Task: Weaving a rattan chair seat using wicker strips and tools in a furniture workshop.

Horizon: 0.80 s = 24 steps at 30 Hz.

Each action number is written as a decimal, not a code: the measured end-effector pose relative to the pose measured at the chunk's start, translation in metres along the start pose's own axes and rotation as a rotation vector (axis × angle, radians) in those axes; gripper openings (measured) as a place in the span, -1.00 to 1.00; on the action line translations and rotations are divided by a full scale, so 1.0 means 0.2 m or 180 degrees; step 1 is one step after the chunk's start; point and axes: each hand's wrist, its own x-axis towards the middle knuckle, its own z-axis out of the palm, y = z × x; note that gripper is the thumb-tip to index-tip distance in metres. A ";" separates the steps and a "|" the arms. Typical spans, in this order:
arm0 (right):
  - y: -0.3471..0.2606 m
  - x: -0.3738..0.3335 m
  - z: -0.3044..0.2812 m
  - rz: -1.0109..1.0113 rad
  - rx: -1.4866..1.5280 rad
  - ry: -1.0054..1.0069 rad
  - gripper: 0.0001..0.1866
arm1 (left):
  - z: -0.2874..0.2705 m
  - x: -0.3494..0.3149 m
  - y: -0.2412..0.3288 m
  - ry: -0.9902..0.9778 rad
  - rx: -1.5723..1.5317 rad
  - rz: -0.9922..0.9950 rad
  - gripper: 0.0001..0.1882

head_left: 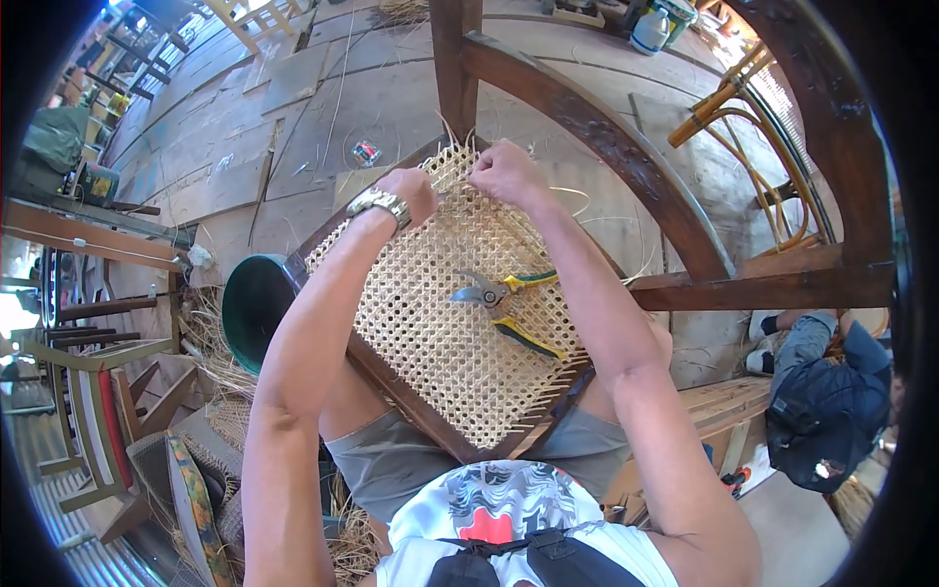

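Note:
A chair seat with a dark wooden frame (pixel 398 389) and pale woven cane webbing (pixel 416 328) rests across my lap, one corner toward me. My left hand (pixel 416 193), with a metal watch at the wrist, is closed low over the webbing near the far corner. Just to its right, my right hand (pixel 511 176) is pinched on a cane strand at that corner's edge. The left fingertips are hidden, so what they hold cannot be made out. Loose cane ends stick up between and beyond the hands. Pruning shears (pixel 497 295) with yellow-green handles lie spread on the webbing, below the hands.
The chair's dark wooden legs and curved rail (pixel 597 132) rise beyond and right of the seat. A dark green bucket (pixel 256 313) stands at left, near scattered cane scraps (pixel 220 342). Another person (pixel 827 401) sits at right. A rattan frame (pixel 773 147) stands behind.

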 end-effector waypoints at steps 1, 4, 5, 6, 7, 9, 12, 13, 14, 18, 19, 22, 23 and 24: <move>-0.01 0.00 -0.01 -0.0032 -0.0076 -0.0007 -0.83 | -0.04 0.06 0.04 -0.0655 0.0752 -0.0031 -0.77; -0.01 -0.01 -0.04 -0.0223 -0.0359 0.0130 -0.83 | -0.22 0.03 0.20 -0.0797 0.0224 -0.0279 -0.75; -0.03 -0.02 -0.04 -0.0432 -0.0564 0.0270 -0.84 | -0.24 0.03 0.23 -0.0927 0.0126 -0.0463 -0.74; -0.06 -0.02 -0.04 -0.0443 -0.0553 0.0266 -0.84 | -0.23 0.05 0.20 -0.0925 0.0134 -0.0477 -0.74; -0.08 -0.02 -0.03 -0.0514 -0.0526 0.0201 -0.85 | -0.18 0.07 0.18 -0.0798 -0.0006 -0.0418 -0.72; -0.08 0.00 -0.02 -0.0571 -0.0501 0.0148 -0.85 | -0.07 0.07 0.16 -0.0472 -0.0036 -0.0231 -0.71; -0.05 0.05 0.00 -0.0352 -0.1144 -0.0597 -0.84 | 0.10 0.04 0.15 0.0080 -0.0117 -0.0325 -0.75; -0.08 0.04 0.02 -0.0504 -0.1112 -0.0574 -0.84 | 0.14 0.05 0.09 0.0091 -0.0112 -0.0339 -0.75; -0.13 0.02 0.06 -0.0686 -0.1054 -0.0564 -0.82 | 0.18 0.07 -0.02 0.0253 -0.0266 -0.0148 -0.75; -0.07 -0.06 0.11 -0.0747 -0.1403 -0.0107 -0.77 | 0.10 0.10 -0.04 -0.0675 -0.1367 -0.0513 -0.70; -0.06 -0.07 0.11 -0.0711 -0.1289 -0.0026 -0.74 | 0.08 0.09 0.00 -0.0681 -0.1183 -0.0740 -0.69; 0.00 -0.14 0.08 -0.1031 -0.0877 0.0025 -0.70 | -0.01 0.03 0.00 -0.0447 -0.0008 -0.0127 -0.51; 0.04 -0.17 0.03 -0.1357 -0.0588 -0.0013 -0.70 | -0.09 -0.07 -0.03 -0.0147 -0.0061 -0.0195 -0.51; 0.07 -0.20 -0.01 -0.1334 -0.0590 -0.0011 -0.70 | -0.19 -0.20 -0.11 0.0147 -0.0117 -0.0272 -0.51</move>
